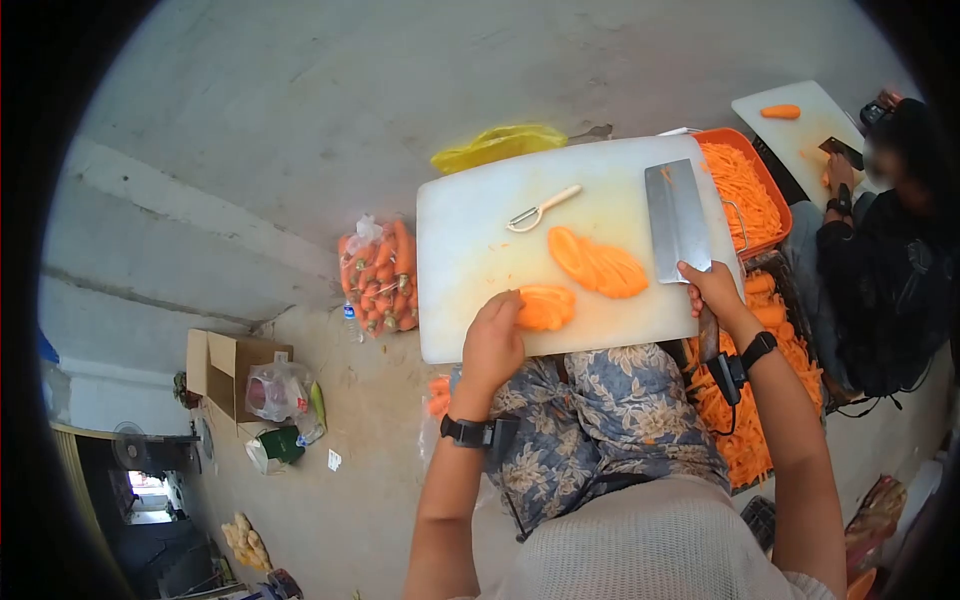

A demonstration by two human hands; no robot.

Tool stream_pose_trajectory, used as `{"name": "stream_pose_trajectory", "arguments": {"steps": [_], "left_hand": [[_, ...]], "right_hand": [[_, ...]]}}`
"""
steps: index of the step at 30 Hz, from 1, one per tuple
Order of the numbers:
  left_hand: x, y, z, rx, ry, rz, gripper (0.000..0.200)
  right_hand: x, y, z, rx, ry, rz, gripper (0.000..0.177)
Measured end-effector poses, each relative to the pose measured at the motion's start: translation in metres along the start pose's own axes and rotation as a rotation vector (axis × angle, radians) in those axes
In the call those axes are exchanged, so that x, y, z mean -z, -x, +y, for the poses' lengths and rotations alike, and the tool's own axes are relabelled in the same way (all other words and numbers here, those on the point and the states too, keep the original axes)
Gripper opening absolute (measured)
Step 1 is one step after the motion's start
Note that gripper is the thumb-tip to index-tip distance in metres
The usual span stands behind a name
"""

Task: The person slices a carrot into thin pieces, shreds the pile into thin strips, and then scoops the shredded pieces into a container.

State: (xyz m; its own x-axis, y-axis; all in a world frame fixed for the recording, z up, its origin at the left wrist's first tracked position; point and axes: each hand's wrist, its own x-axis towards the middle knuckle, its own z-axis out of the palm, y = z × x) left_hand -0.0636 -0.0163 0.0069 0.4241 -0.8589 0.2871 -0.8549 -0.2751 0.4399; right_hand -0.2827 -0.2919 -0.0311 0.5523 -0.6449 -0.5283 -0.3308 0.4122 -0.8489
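A white cutting board (460, 230) lies across my lap. On its near part, my left hand (495, 338) has its fingers together against the left end of a small pile of carrot slices (546, 308). A larger overlapping row of carrot slices (598, 264) is fanned out just beyond that pile. My right hand (714, 290) is closed round the handle of a cleaver (678, 220). The cleaver's broad blade lies flat-looking over the board's right side, apart from the slices. A peeler (543, 208) with a pale handle rests near the middle of the board.
An orange basin (785, 200) of shredded carrot and a dark crate of cut carrots (735, 430) stand at right. Another person (880, 270) works at a second board (800, 100). Left are a bag of carrots (380, 275), a bottle (351, 318) and a cardboard box (228, 370).
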Motion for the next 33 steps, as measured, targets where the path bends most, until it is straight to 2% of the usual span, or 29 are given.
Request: {"name": "stream_pose_trajectory", "arguments": {"steps": [4, 6, 9, 16, 18, 21, 30, 33], "left_hand": [[0.013, -0.008, 0.012, -0.002, -0.042, -0.135, 0.054], [0.015, -0.021, 0.015, 0.040, -0.011, -0.304, 0.082], [0.003, -0.039, -0.001, 0.014, -0.043, -0.391, 0.090], [-0.010, -0.050, -0.014, 0.087, -0.029, -0.440, 0.066], [-0.013, -0.046, -0.016, 0.058, 0.026, -0.323, 0.054], [-0.017, -0.039, -0.009, 0.038, 0.030, -0.278, 0.051], [-0.019, -0.033, 0.005, 0.044, 0.038, -0.313, 0.049], [-0.020, -0.032, 0.012, 0.100, 0.020, -0.316, 0.052]], "right_hand": [[0.000, 0.000, 0.000, -0.020, -0.019, -0.003, 0.027], [0.001, -0.001, 0.001, -0.033, -0.014, 0.004, 0.028], [0.001, -0.002, 0.004, 0.001, -0.009, -0.008, 0.028], [-0.001, 0.003, -0.003, -0.001, -0.007, 0.026, 0.029], [-0.001, 0.003, -0.003, 0.004, 0.001, 0.012, 0.029], [-0.001, 0.000, -0.001, -0.031, -0.025, -0.005, 0.029], [0.001, -0.002, 0.001, 0.004, 0.010, -0.007, 0.030], [0.000, -0.001, -0.001, -0.007, 0.005, -0.006, 0.029]]}}
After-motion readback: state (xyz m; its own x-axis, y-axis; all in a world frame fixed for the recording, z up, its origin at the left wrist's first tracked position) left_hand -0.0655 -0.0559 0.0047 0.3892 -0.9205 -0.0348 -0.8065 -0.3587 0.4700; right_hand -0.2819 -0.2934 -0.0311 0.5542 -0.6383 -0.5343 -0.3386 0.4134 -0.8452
